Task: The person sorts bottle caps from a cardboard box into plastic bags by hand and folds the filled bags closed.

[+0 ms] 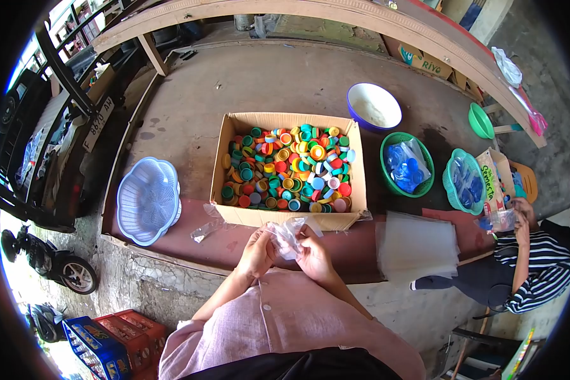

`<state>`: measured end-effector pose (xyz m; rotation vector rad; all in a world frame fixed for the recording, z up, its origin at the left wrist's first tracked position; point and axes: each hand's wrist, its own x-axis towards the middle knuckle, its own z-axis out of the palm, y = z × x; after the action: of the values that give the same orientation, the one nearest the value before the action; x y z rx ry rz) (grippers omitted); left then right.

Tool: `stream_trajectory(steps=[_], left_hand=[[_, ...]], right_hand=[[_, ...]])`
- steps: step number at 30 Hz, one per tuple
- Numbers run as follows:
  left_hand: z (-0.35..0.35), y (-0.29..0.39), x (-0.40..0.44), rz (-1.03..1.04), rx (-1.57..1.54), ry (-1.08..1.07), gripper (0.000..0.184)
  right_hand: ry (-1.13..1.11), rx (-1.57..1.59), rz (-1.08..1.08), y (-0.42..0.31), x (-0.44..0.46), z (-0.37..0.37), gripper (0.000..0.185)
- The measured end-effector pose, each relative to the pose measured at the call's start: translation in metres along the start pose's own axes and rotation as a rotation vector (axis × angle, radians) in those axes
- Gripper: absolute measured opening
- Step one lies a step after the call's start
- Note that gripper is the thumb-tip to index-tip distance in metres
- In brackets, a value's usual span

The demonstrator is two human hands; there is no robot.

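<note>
Between my two hands, just in front of my shirt, is a clear plastic bag (286, 239), crumpled where the fingers grip it. My left hand (258, 253) pinches its left side and my right hand (313, 254) pinches its right side. Directly beyond them stands an open cardboard box (285, 218) filled with bottle caps (291, 168) in many colours. A small clear plastic piece (204, 233) lies on the table by the box's near left corner. To the right of my hands lies a stack of flat clear plastic bags (418, 244).
A pale blue basket (147, 201) stands left of the box. To the right are a purple-rimmed bowl (373, 106), a green basket (406, 163) and a turquoise basket (464, 180), both holding blue items in plastic. A co-worker in a striped top (541, 269) handles a packet at the right.
</note>
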<state>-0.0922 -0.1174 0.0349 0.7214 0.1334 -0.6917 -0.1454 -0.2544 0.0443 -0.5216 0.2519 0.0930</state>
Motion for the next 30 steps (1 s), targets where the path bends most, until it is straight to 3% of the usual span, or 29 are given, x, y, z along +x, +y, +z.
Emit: stream_trajectory(steps=[1,2,3,5,7,9,10,11,14,16,21,23,24,25,27,29,30], left_hand=[[-0.007,-0.001,0.003,-0.028,0.030,-0.017,0.026],[-0.013,-0.001,0.004,-0.050,0.019,-0.020,0.026],[-0.011,0.000,0.004,-0.050,0.020,-0.015,0.026],[0.000,0.002,0.003,-0.009,0.036,-0.031,0.022],[0.005,0.003,0.000,0.060,0.119,-0.044,0.022],[0.004,0.011,-0.008,-0.103,0.610,-0.323,0.023],[0.014,0.015,-0.012,-0.180,0.664,-0.459,0.027],[0.000,0.014,-0.009,-0.283,0.684,-0.524,0.026],[0.009,0.026,-0.014,-0.342,0.686,-0.493,0.027],[0.006,0.024,-0.011,-0.324,0.640,-0.612,0.028],[0.001,0.015,-0.012,-0.522,0.793,-0.539,0.027],[-0.017,0.006,-0.010,-0.540,0.520,-0.364,0.026],[-0.002,0.006,-0.010,-0.355,0.043,-0.476,0.021],[-0.003,0.000,-0.005,-0.188,-0.165,-0.396,0.012],[0.010,0.002,-0.003,-0.126,-0.431,-0.282,0.009],[0.016,0.003,-0.003,-0.108,-0.568,-0.284,0.010],[0.014,0.003,-0.002,-0.154,-0.710,-0.437,0.015]], right_hand=[[0.003,-0.100,-0.060,-0.002,-0.002,0.007,0.016],[-0.036,-0.444,-0.222,-0.001,-0.006,0.018,0.019],[-0.037,-0.440,-0.218,-0.002,-0.006,0.016,0.019],[-0.108,-0.725,-0.364,-0.003,-0.009,0.009,0.022],[0.058,-0.775,-0.489,-0.008,-0.003,0.017,0.010],[0.138,-0.835,-0.464,-0.015,0.004,0.012,0.007],[0.079,-0.917,-0.506,-0.009,0.008,0.008,0.010],[0.067,-0.919,-0.391,-0.006,0.004,0.008,0.014],[0.061,-0.870,-0.306,-0.002,0.000,0.002,0.019],[0.050,-0.594,-0.027,-0.002,0.000,-0.006,0.024],[0.044,-0.372,-0.008,-0.005,0.003,-0.027,0.021],[0.105,-0.058,0.177,-0.011,0.000,-0.023,0.021],[0.327,-0.016,0.200,-0.019,-0.001,0.002,0.023],[0.126,0.067,0.146,-0.006,0.005,-0.031,0.023],[0.025,0.003,0.178,0.006,0.008,-0.027,0.025],[-0.108,0.176,0.248,0.014,0.010,-0.036,0.029],[-0.137,0.234,0.261,0.014,0.010,-0.027,0.030]])
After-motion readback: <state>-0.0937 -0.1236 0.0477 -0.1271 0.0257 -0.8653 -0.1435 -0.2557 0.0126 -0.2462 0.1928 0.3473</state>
